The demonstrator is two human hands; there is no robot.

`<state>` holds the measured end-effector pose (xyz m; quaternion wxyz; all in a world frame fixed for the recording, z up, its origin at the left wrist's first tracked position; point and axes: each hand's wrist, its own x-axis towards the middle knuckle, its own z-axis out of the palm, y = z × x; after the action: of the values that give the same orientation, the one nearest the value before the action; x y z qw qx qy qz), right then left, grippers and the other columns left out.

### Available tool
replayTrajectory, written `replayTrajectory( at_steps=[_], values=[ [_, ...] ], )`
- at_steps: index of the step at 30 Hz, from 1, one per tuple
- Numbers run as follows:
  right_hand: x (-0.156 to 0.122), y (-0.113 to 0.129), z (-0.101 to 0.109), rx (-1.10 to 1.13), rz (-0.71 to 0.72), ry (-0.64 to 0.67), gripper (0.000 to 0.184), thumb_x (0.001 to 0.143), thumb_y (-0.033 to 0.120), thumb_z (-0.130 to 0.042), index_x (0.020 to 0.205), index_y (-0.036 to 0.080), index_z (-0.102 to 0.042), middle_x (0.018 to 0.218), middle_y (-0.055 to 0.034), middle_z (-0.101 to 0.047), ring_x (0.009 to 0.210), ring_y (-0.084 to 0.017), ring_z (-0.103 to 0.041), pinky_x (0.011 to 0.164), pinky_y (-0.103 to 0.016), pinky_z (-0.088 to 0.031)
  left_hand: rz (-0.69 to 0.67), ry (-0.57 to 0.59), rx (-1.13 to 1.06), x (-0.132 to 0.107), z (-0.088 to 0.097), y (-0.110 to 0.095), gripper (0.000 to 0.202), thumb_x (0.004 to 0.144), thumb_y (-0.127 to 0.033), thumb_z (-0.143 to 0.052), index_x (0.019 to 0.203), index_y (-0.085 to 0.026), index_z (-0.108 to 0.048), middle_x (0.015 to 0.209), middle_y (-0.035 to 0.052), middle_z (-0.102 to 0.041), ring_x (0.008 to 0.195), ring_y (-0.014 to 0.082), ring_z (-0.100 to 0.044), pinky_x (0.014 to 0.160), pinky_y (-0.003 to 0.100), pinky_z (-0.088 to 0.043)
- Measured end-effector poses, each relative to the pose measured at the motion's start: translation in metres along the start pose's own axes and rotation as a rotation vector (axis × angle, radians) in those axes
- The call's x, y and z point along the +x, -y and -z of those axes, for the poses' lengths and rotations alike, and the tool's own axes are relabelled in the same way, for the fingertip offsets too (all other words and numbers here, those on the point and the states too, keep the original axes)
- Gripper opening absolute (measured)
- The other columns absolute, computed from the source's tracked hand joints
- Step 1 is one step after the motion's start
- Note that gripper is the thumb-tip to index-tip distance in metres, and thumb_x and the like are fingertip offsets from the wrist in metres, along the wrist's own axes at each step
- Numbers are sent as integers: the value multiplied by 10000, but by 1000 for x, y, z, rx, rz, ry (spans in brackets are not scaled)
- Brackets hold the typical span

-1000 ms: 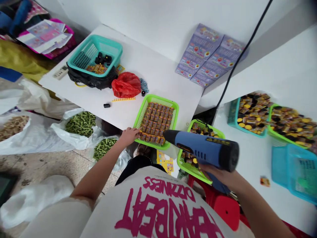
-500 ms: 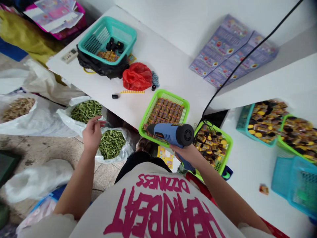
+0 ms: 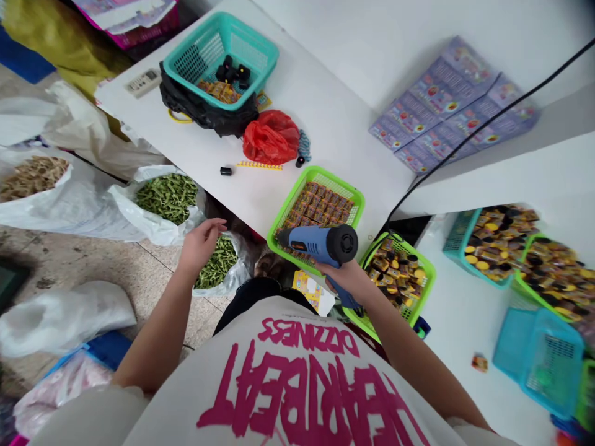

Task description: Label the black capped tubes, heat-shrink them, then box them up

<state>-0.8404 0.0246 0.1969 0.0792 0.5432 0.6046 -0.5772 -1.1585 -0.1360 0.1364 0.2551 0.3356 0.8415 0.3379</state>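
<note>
My right hand (image 3: 352,280) is wrapped round the grip of a blue heat gun (image 3: 309,241) with a black rear cap. Its dark nozzle points left, over a green basket (image 3: 357,210) of small wrapped pieces (image 3: 320,204) laid in neat rows. Out in front of the table edge, my left hand (image 3: 202,244) hangs with its fingers loosely extended and nothing visible in them. Below and beside it stand white sacks of green pieces (image 3: 167,198). A second green basket (image 3: 430,272) by my right forearm holds jumbled yellow, brown and black pieces (image 3: 395,272).
A black cord (image 3: 465,139) crosses the right side. On the white table (image 3: 195,152) are a teal basket (image 3: 264,59), a red plastic bag (image 3: 272,137) and stacked purple boxes (image 3: 455,105). More filled baskets and blue bins (image 3: 534,353) stand at right. Sacks (image 3: 69,316) crowd the floor at left.
My left hand has moved right, toward the table edge and the green basket. The heat gun stays over the basket in my right hand, shifted slightly left. The view has shifted a little.
</note>
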Motion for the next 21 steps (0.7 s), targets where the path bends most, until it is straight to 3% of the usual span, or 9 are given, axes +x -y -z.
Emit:
replayTrajectory(
  at_steps=[10, 21],
  values=[
    [-28, -6, 24, -60, -54, -30, 303, 766, 435, -650, 628, 202, -516, 401, 37, -500, 358, -103, -438, 417, -239, -376, -75, 239, 78, 5, -15, 3, 370, 914, -352, -436, 1161, -227, -683, 1026, 42, -757, 878, 216, -693, 789, 311, -528],
    [-51, -34, 38, -116, -63, -72, 303, 720, 443, -671, 622, 208, -505, 444, 34, -511, 402, -110, -446, 445, -249, -378, -138, 316, 121, 17, -29, -12, 367, 921, -337, -445, 1174, -224, -687, 1041, 45, -758, 916, 221, -702, 888, 333, -531]
  ],
)
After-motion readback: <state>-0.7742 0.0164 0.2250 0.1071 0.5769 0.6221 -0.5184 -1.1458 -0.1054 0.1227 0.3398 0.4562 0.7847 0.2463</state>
